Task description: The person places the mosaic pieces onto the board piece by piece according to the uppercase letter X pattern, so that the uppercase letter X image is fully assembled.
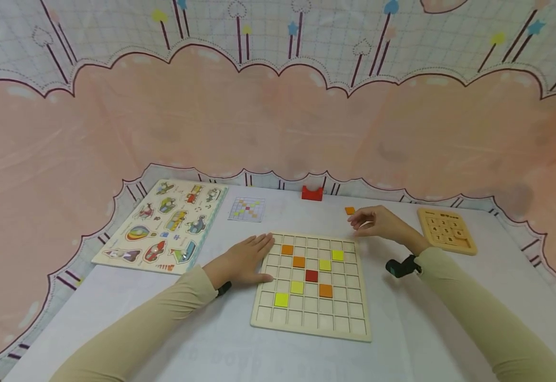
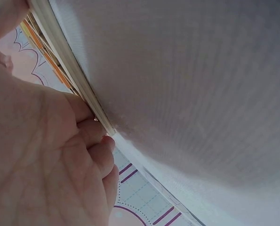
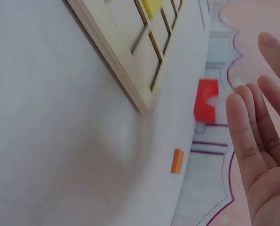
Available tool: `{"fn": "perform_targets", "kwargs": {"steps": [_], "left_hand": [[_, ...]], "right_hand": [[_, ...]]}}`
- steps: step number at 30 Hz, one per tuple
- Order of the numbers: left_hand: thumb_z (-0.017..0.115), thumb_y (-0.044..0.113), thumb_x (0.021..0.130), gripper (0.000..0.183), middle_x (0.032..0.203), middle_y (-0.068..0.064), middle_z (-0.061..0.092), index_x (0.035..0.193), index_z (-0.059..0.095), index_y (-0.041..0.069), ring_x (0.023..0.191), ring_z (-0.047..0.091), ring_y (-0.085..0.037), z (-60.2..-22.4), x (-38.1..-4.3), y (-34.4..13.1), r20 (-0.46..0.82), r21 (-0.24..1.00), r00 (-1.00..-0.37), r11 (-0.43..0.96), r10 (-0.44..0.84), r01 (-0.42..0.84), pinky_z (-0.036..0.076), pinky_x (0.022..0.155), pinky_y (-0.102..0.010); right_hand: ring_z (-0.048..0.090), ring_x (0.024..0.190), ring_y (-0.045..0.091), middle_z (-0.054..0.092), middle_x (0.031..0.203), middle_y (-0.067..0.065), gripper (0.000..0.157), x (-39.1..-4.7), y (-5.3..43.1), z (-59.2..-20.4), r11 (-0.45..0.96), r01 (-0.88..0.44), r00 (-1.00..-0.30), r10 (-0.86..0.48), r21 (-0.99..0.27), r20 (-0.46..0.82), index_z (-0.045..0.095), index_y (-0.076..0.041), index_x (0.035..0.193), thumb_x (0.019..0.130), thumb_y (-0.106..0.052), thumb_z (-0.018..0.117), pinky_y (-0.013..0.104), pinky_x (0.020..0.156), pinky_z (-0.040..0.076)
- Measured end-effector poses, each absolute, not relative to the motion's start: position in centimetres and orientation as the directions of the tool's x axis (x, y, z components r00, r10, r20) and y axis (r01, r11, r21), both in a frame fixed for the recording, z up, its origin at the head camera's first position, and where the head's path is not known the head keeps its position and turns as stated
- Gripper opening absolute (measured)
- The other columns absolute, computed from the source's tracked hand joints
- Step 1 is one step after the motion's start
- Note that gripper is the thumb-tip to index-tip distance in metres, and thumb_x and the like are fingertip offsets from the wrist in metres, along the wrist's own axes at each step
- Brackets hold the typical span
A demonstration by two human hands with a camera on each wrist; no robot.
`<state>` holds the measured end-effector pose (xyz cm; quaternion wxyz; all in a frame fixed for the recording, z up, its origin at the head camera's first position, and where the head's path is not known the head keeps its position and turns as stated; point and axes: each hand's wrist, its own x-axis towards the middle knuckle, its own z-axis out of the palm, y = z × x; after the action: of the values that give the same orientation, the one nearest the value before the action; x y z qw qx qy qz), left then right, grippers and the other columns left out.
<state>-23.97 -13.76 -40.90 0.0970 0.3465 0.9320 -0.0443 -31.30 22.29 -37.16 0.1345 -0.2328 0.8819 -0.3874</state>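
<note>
A square wooden grid board (image 1: pixel 306 321) lies on the table, with yellow, orange and red square tiles in some cells. My left hand (image 1: pixel 243 260) rests along the board's left edge, its fingers and thumb touching the rim; the left wrist view shows the fingers (image 2: pixel 97 141) against the board's side. Above the table, just past the board's far right corner, hovers my right hand (image 1: pixel 375 222), its fingers loosely bent and nothing between them. A loose orange tile (image 1: pixel 350 210) lies on the table near those fingertips; the right wrist view shows the orange tile (image 3: pixel 177 161) apart from the hand.
A pattern card (image 1: pixel 246 209) lies behind the board, and a red notched block (image 1: pixel 312 193) stands at the back. To the left is a vehicle picture puzzle (image 1: pixel 163 228). A wooden number puzzle (image 1: pixel 445 231) lies at right. A patterned cloth rises behind the table.
</note>
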Motion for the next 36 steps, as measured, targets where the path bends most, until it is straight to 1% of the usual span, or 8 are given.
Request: {"fn": "perform_targets", "kwargs": {"steps": [4,7,12,14,20,26,32,36], "left_hand": [[0.045,0.061,0.09,0.09,0.156,-0.017,0.018,0.148,0.02,-0.002,0.145,0.02,-0.03,-40.7,-23.9,-13.7,-0.209,-0.014,-0.741,0.755,0.639,0.655,0.021,0.119,-0.042],[0.045,0.061,0.09,0.09,0.156,-0.017,0.018,0.148,0.02,-0.003,0.145,0.02,-0.03,-40.6,-23.8,-13.7,-0.212,-0.01,-0.742,0.758,0.636,0.652,0.02,0.119,-0.042],[0.045,0.061,0.09,0.089,0.157,-0.017,0.018,0.148,0.02,-0.002,0.145,0.02,-0.03,-40.5,-23.7,-13.7,-0.209,-0.016,-0.746,0.761,0.632,0.649,0.02,0.119,-0.042],[0.045,0.061,0.09,0.089,0.157,-0.017,0.019,0.148,0.02,-0.002,0.145,0.02,-0.03,-40.5,-23.8,-13.7,-0.207,-0.016,-0.747,0.761,0.632,0.648,0.02,0.119,-0.042],[0.045,0.061,0.09,0.09,0.157,-0.017,0.017,0.148,0.019,-0.002,0.145,0.02,-0.03,-40.7,-23.8,-13.8,-0.214,-0.009,-0.745,0.761,0.632,0.648,0.02,0.119,-0.042],[0.044,0.062,0.09,0.09,0.157,-0.017,0.017,0.149,0.018,-0.002,0.145,0.019,-0.03,-41.1,-24.0,-13.8,-0.213,-0.01,-0.744,0.76,0.633,0.65,0.02,0.119,-0.042],[0.043,0.062,0.09,0.09,0.157,-0.016,0.017,0.149,0.019,-0.001,0.145,0.02,-0.03,-41.3,-23.9,-13.9,-0.211,-0.017,-0.744,0.759,0.634,0.651,0.02,0.119,-0.042],[0.044,0.062,0.09,0.09,0.157,-0.016,0.017,0.149,0.019,-0.001,0.145,0.019,-0.029,-41.0,-23.8,-13.8,-0.212,-0.016,-0.749,0.764,0.628,0.645,0.02,0.119,-0.042]], "right_hand": [[0.062,0.098,0.023,0.063,0.112,0.025,0.037,-32.8,22.4,-37.2,0.61,-0.268,-0.886,-0.46,-0.746,-0.058,0.06,0.007,0.115,0.083,-0.007,0.071,0.026,0.087,0.054],[0.06,0.102,0.024,0.063,0.115,0.021,0.037,-33.8,22.3,-37.4,0.634,-0.229,-0.909,-0.41,-0.739,-0.07,0.061,0.003,0.117,0.083,-0.009,0.07,0.031,0.091,0.051],[0.057,0.109,0.031,0.061,0.119,0.022,0.039,-35.8,22.3,-38.3,0.635,-0.187,-0.935,-0.35,-0.75,-0.063,0.059,0.003,0.121,0.085,-0.01,0.068,0.045,0.101,0.045],[0.056,0.11,0.033,0.06,0.12,0.024,0.04,-36.4,22.3,-38.8,0.624,-0.176,-0.942,-0.331,-0.762,-0.053,0.058,0.004,0.122,0.086,-0.009,0.068,0.048,0.103,0.043],[0.054,0.114,0.036,0.058,0.123,0.026,0.041,-37.2,22.3,-40.0,0.611,-0.151,-0.96,-0.278,-0.777,-0.032,0.056,0.007,0.123,0.085,-0.006,0.067,0.046,0.101,0.044],[0.048,0.124,0.037,0.053,0.131,0.025,0.045,-37.3,22.4,-40.6,0.625,-0.115,-0.963,-0.261,-0.772,-0.069,0.054,0.005,0.127,0.085,-0.006,0.067,0.049,0.107,0.039],[0.047,0.126,0.038,0.051,0.134,0.025,0.05,-37.6,22.4,-41.0,0.658,-0.097,-0.951,-0.283,-0.747,-0.126,0.052,0.004,0.13,0.084,-0.007,0.068,0.049,0.108,0.037],[0.048,0.124,0.037,0.053,0.133,0.024,0.048,-37.6,22.5,-41.0,0.666,-0.098,-0.947,-0.292,-0.739,-0.137,0.054,0.003,0.128,0.084,-0.009,0.069,0.048,0.106,0.04]]}}
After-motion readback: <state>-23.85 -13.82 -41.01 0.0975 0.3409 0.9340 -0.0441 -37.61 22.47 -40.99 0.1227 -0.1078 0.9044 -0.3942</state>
